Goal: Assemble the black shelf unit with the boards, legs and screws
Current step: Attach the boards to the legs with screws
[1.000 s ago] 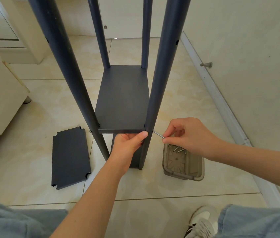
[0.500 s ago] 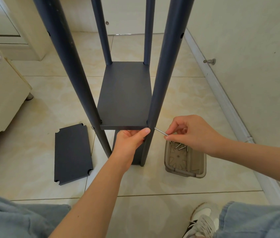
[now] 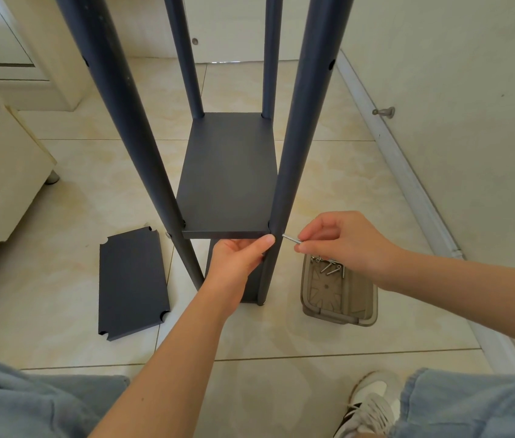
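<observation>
In right grip (image 3: 341, 245), a screw (image 3: 291, 239)

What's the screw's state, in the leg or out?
Out: right hand pinches the screw, shaft exposed, tip just at the leg.

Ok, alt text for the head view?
Right hand pinches a screw aimed at the near right leg; left hand holds the shelf board by its front edge. A spare board and a screw tray lie on the floor.

Shelf board (image 3: 229, 175), legs (image 3: 300, 147) and loose board (image 3: 133, 282) matte black. Screw (image 3: 291, 239) silver, tray (image 3: 338, 295) translucent taupe. Floor (image 3: 329, 172) cream marbled tile, jeans (image 3: 471, 403) light blue.
</observation>
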A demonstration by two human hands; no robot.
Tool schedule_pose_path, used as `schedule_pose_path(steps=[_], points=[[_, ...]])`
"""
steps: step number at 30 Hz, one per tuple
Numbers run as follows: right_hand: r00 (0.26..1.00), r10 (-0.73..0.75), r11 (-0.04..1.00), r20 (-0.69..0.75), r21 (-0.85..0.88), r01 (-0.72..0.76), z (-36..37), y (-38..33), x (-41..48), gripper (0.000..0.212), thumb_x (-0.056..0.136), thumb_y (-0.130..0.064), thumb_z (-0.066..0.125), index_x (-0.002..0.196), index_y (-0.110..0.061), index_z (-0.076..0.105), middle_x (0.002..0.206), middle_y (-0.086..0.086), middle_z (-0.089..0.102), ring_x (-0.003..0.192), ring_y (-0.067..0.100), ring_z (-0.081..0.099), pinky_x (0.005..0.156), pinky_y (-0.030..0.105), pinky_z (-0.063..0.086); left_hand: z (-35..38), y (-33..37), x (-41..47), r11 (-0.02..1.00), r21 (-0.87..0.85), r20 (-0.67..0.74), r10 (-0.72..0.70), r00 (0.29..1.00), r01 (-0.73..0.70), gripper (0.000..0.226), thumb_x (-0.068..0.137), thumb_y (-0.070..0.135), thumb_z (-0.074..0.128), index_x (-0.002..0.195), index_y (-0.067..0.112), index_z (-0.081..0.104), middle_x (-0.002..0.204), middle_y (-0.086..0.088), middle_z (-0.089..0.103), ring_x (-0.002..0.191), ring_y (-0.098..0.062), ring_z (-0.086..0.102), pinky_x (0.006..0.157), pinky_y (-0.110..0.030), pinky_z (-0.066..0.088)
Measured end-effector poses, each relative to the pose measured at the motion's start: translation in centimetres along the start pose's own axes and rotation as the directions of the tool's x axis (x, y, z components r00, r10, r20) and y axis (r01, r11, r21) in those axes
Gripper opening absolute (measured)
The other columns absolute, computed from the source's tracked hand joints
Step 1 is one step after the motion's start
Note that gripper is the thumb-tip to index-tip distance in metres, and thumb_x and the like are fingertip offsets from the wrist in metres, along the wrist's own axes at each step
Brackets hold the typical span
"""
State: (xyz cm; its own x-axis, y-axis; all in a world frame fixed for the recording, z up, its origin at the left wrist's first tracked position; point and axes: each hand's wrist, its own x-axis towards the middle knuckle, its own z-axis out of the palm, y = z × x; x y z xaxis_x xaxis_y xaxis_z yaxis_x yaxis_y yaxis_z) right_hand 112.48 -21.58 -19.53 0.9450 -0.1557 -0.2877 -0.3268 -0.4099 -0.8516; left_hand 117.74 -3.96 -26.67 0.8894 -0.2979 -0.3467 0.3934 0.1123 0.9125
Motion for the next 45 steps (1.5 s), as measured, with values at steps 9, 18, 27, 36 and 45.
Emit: schedule_pose_path(steps=[9,18,27,36,45], points=[[0.998,-0.005,0.997,0.069,-0.076,0.010,0.4,-0.4,0.3,0.012,0.078,-0.019,0.082,0.089,-0.018,0.076,0.078,-0.006,0.076,0.077,0.004,0.071,0.066,0.013,0.053,0.9,0.4,0.3,0.996,-0.081,-0.094,-0.036,0.995,0.029,0.037,0.094,0.035,0.067,0.126,0.016,0.063,0.116,-0.002,0.074,0.110,-0.021,0.069,0.105,-0.045,0.051],[0.988,-0.152,0.970,0.015,-0.190,0.152,0.8,-1.4,1.0,0.009,0.082,-0.020,0.079,0.084,-0.024,0.071,0.078,-0.012,0.072,0.076,-0.004,0.068,0.066,0.003,0.048,1.1,0.4,0.0,0.999,-0.035,-0.110,-0.018,0.994,0.014,0.016,0.095,0.036,0.066,0.100,0.022,0.068,0.089,0.010,0.077,0.104,-0.016,0.070,0.099,-0.037,0.053],[0.972,-0.234,0.927,0.029,-0.294,0.232,0.8,-0.7,0.6,0.009,0.080,-0.018,0.080,0.080,-0.021,0.072,0.077,-0.015,0.070,0.078,-0.005,0.065,0.068,0.006,0.049,1.1,0.6,-0.5,0.996,0.085,-0.133,0.051,0.990,-0.040,0.031,0.098,0.045,0.057,0.111,0.019,0.069,0.099,0.005,0.078,0.097,-0.008,0.073,0.096,-0.033,0.052],[0.973,-0.230,0.936,-0.032,-0.281,0.212,1.0,-0.6,0.6,0.011,0.081,-0.022,0.079,0.078,-0.024,0.069,0.080,-0.010,0.070,0.075,0.000,0.066,0.064,0.006,0.047,1.9,0.7,-0.8,0.994,0.109,-0.129,0.019,0.991,-0.005,0.026,0.100,0.045,0.052,0.088,0.028,0.068,0.076,0.020,0.074,0.080,0.006,0.070,0.088,-0.028,0.048],[0.962,-0.273,0.854,-0.022,-0.466,0.232,1.0,-1.3,0.6,0.038,0.082,-0.040,0.075,0.105,-0.035,0.046,0.081,-0.024,0.056,0.075,0.005,0.061,0.063,0.009,0.041,2.0,0.5,-0.6,0.993,0.120,-0.155,-0.002,0.988,0.020,0.026,0.099,0.045,0.055,0.080,0.032,0.068,0.070,0.024,0.072,0.091,-0.006,0.068,0.089,-0.031,0.049]])
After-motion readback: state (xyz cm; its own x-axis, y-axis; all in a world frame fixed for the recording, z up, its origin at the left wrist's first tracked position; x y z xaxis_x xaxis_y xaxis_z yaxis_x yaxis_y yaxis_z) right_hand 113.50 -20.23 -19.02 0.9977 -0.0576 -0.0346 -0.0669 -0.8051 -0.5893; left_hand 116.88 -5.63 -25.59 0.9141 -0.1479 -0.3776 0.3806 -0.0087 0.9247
